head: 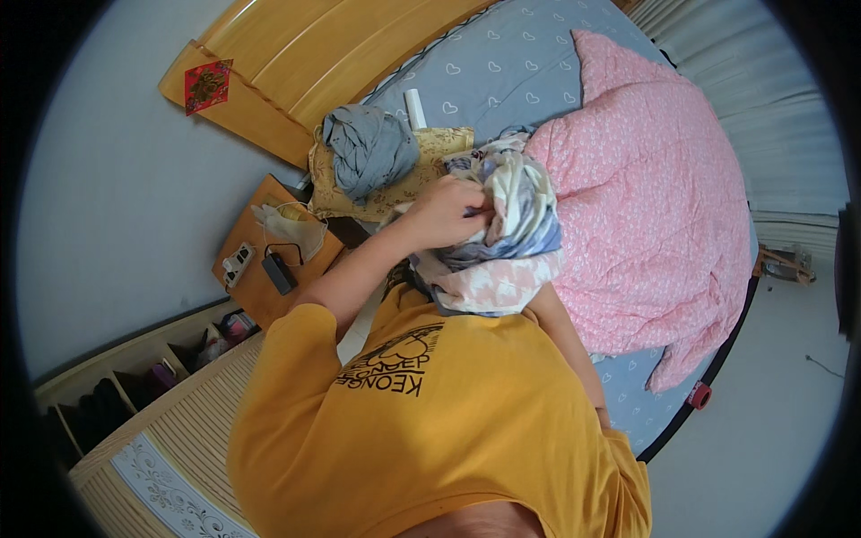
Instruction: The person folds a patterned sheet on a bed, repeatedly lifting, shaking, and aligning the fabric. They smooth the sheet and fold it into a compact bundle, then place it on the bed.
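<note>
A bunched cloth point(521, 195) in white, blue, grey and pale pink is gathered in front of my chest, above the near edge of the bed. My left hand point(449, 210) is closed on its folds from the left side. On the right, my forearm runs up behind the bundle, which hides my right hand. Past the bundle to the right lies a crumpled pink quilt point(652, 202) with small white marks. Beyond my left hand, a rolled grey cloth point(373, 151) rests on a yellow patterned pillow point(444, 139).
The mattress wears a grey-blue sheet point(484, 47) with white hearts, against a wooden headboard point(303, 54). A white oblong object point(415, 109) lies by the pillow. To my left, a nightstand point(313, 269) holds a power strip point(238, 264) and a black adapter point(278, 272). A compartmented drawer point(144, 360) stands open.
</note>
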`<state>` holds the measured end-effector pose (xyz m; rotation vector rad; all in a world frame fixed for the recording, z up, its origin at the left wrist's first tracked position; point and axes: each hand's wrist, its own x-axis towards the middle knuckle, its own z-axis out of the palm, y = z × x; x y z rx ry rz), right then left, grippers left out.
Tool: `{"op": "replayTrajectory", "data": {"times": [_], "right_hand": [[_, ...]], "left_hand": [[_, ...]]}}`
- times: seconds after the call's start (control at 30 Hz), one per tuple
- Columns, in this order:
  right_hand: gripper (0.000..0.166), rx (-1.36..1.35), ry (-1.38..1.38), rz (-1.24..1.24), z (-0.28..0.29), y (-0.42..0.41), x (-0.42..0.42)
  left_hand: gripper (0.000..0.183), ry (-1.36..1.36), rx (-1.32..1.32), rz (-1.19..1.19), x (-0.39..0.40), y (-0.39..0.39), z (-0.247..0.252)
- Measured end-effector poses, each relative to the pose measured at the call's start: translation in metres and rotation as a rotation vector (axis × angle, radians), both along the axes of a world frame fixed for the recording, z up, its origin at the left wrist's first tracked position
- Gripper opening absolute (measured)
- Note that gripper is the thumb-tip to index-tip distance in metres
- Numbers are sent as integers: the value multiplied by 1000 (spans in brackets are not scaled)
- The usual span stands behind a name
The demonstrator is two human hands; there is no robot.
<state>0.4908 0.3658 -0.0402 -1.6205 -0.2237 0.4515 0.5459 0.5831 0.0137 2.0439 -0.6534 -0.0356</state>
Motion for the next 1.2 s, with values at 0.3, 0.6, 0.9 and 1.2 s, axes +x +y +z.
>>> {"op": "replayTrajectory", "data": {"times": [0.3, 0.6, 0.9, 1.2], "right_hand": [[53, 12, -48, -106, -8, 2, 8], [58, 34, -77, -195, -10, -1, 35], [63, 64, -49, -201, -15, 1, 32], [68, 196, 66, -162, -1, -14, 39]], "left_hand": [[8, -181, -318, 152, -33, -57, 20], [27, 35, -174, 430, -36, -43, 30], [21, -406, -145, 236, -57, -48, 55], [35, -466, 186, 118, -34, -15, 51]]}}
